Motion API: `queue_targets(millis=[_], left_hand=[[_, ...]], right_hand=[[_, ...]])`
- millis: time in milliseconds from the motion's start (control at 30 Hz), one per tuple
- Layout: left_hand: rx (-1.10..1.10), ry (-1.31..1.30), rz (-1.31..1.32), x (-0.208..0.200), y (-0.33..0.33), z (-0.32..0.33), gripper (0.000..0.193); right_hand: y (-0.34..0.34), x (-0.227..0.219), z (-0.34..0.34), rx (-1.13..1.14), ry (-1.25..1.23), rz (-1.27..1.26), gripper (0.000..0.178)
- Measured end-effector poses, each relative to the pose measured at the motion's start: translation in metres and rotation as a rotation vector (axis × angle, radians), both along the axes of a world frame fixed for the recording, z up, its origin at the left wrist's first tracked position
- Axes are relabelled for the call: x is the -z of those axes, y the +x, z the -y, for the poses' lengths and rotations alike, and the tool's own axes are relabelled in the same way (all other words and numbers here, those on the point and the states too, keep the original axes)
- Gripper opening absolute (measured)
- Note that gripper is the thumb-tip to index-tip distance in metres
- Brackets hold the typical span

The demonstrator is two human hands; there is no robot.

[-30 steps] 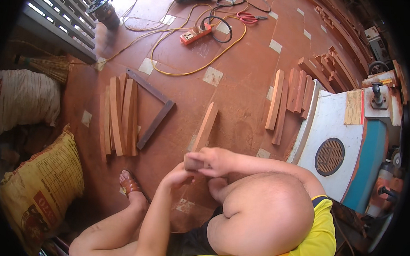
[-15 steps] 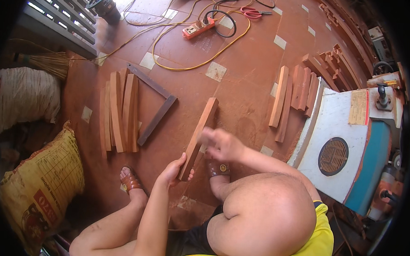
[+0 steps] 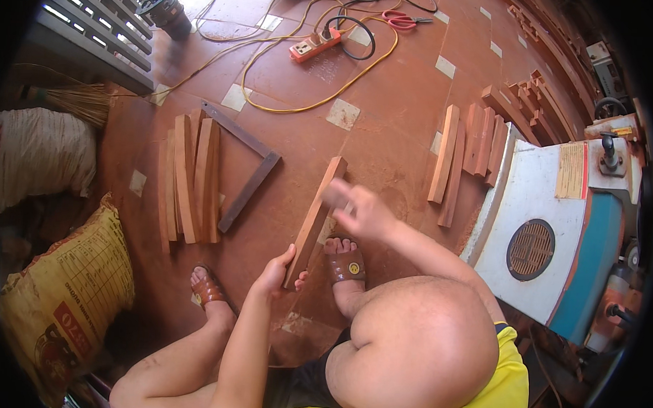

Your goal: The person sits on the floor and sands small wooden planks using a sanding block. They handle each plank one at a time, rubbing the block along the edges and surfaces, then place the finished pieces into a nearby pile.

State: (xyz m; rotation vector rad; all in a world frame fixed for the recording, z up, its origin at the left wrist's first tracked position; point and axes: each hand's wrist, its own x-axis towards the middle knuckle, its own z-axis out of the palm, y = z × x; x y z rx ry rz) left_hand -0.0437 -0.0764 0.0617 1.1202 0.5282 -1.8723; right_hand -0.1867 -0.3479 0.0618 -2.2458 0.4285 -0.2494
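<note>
A reddish-brown wooden stick (image 3: 315,225) slants up from my lap, its far end pointing away from me. My left hand (image 3: 279,271) is closed round its near end, thumb on one side and fingers on the other. Beside the stick's upper half is my right hand (image 3: 363,211), its fingers bent around a small brown-grey piece (image 3: 335,194) that lies against the wood. That piece is smeared by motion, so its kind is unclear. A dark wooden L-shaped square (image 3: 251,189) lies on the floor left of the stick.
Cut wooden sticks (image 3: 187,177) lie in a pile at left, with more sticks (image 3: 445,154) at right. An orange power strip (image 3: 315,45), yellow cord and red-handled scissors (image 3: 405,20) lie farther off. Sacks (image 3: 68,288) stand left; a white-and-teal machine (image 3: 535,204) stands right.
My right hand has moved a little up along the stick, toward its far end. The stick has turned slightly in my left hand, which stays in place.
</note>
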Motion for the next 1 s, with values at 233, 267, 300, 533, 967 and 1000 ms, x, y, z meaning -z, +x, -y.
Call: queue_targets(millis=[233,267,300,533,967,1000], left_hand=[[0.112,-0.044,0.175,0.009,0.0,-0.003,0.059],[0.131,-0.049,0.234,0.005,-0.001,-0.002,0.059],[0.129,-0.034,0.229,0.001,-0.001,-0.001,0.057],[0.243,-0.083,0.496,0.005,-0.004,-0.001,0.049],[0.433,-0.077,0.757,0.022,-0.015,-0.003,0.046],[0.443,-0.078,0.781,0.024,-0.015,-0.003,0.047]], right_hand=[[0.003,0.013,-0.022,-0.072,-0.055,0.11,0.073],[0.007,0.011,-0.008,0.063,-0.048,-0.012,0.073],[0.008,0.008,-0.008,0.029,-0.054,-0.01,0.073],[-0.009,-0.013,-0.043,-0.313,0.071,-0.039,0.074],[-0.008,0.032,0.013,0.143,-0.115,-0.075,0.075],[-0.005,0.033,0.015,0.185,-0.115,-0.074,0.075]])
